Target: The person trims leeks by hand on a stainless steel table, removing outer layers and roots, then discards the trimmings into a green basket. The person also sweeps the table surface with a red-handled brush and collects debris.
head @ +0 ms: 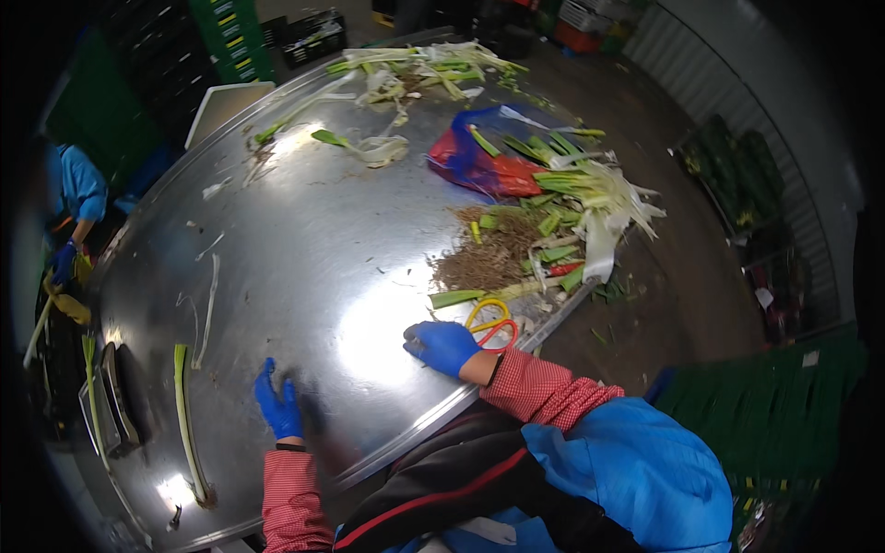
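Observation:
My left hand (pixel 280 404), in a blue glove, is over the metal table (pixel 290 263) with thumb and fingers apart, holding nothing. To its left lies a leek (pixel 184 418) with roots at its near end. A second, thinner leek (pixel 97 415) is farther left, beside a dark object that looks like a scale (pixel 119 401). My right hand (pixel 442 348), also gloved, is low over the table near its front edge, fingers curled. Scissors with yellow and red handles (pixel 492 325) show just behind its wrist; their blades are hidden. Whether anything is in those fingers is unclear.
Cut roots (pixel 484 252) and leek trimmings (pixel 588 193) pile at the right edge, near a red and blue net bag (pixel 477 152). More leek scraps (pixel 429 69) lie at the far end. At left, a co-worker's gloved hand (pixel 63 263) shows. Green crates (pixel 760 415) stand right.

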### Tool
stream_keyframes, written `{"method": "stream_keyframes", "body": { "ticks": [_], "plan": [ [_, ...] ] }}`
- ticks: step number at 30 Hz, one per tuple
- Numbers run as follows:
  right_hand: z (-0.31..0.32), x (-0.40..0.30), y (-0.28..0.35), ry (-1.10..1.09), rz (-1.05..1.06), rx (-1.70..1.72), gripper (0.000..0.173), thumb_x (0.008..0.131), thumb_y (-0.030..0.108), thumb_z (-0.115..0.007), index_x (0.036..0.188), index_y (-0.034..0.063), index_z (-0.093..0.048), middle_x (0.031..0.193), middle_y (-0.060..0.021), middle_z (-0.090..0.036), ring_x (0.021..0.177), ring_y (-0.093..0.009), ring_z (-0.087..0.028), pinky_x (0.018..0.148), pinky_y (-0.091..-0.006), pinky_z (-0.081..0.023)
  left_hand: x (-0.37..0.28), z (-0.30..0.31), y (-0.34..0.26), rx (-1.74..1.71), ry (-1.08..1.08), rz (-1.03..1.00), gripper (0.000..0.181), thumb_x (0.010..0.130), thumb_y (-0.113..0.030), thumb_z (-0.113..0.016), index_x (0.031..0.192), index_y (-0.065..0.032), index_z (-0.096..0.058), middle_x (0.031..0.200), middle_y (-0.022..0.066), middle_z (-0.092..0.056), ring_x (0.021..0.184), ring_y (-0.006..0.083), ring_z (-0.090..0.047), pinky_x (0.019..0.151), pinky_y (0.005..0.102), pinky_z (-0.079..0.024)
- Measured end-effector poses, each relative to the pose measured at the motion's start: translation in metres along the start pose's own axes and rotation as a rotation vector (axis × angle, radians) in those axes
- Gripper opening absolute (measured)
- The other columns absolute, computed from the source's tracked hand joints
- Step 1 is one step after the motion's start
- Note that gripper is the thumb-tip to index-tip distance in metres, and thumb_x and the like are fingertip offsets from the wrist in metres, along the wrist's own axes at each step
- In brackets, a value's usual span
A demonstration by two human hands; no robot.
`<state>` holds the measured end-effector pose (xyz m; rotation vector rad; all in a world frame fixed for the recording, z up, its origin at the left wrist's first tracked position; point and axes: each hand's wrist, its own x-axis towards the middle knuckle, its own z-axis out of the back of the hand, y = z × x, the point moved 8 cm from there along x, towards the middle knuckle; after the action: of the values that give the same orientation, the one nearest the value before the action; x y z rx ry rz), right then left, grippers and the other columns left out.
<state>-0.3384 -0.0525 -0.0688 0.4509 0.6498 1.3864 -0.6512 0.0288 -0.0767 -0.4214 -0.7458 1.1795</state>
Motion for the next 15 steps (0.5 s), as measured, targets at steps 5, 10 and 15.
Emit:
{"method": "stream_keyframes", "body": {
  "ticks": [5, 10, 15],
  "plan": [
    [0.059, -0.014, -0.079, -0.143, -0.093, -0.137, 0.023, 0.078, 0.031, -0.058, 0.077, 0.0079, -0.060, 0.073, -0.0144, -0.060, 0.068, -0.034, -0.059, 0.061, -0.0430, -0.047, -0.007, -0.064, -0.061, -0.368, 0.190, 0.148, 0.025, 0.084, -0.002, -0.052, 0.109, -0.0002, -0.055, 0.107, 0.0103, -0.058, 0.100, 0.0199, -0.055, 0.090, 0.0305, -0.041],
    [0.106, -0.027, -0.135, -0.126, -0.127, -0.244, 0.021, 0.078, 0.028, -0.058, 0.077, 0.0070, -0.060, 0.077, -0.0135, -0.060, 0.073, -0.031, -0.059, 0.064, -0.0421, -0.047, -0.028, -0.088, -0.084, -0.389, 0.162, 0.306, 0.020, 0.087, -0.001, -0.049, 0.105, -0.0006, -0.057, 0.101, 0.0084, -0.060, 0.094, 0.0165, -0.057, 0.087, 0.0274, -0.044],
    [0.072, -0.046, -0.118, -0.038, 0.354, -0.332, 0.010, 0.074, 0.017, -0.056, 0.073, 0.0084, -0.060, 0.071, -0.0096, -0.058, 0.068, -0.026, -0.059, 0.058, -0.0387, -0.045, -0.044, -0.132, -0.126, -0.459, 0.128, 0.383, 0.016, 0.088, -0.003, -0.049, 0.100, -0.0004, -0.060, 0.095, 0.0066, -0.060, 0.088, 0.0142, -0.057, 0.082, 0.0262, -0.045]
  ]
}}
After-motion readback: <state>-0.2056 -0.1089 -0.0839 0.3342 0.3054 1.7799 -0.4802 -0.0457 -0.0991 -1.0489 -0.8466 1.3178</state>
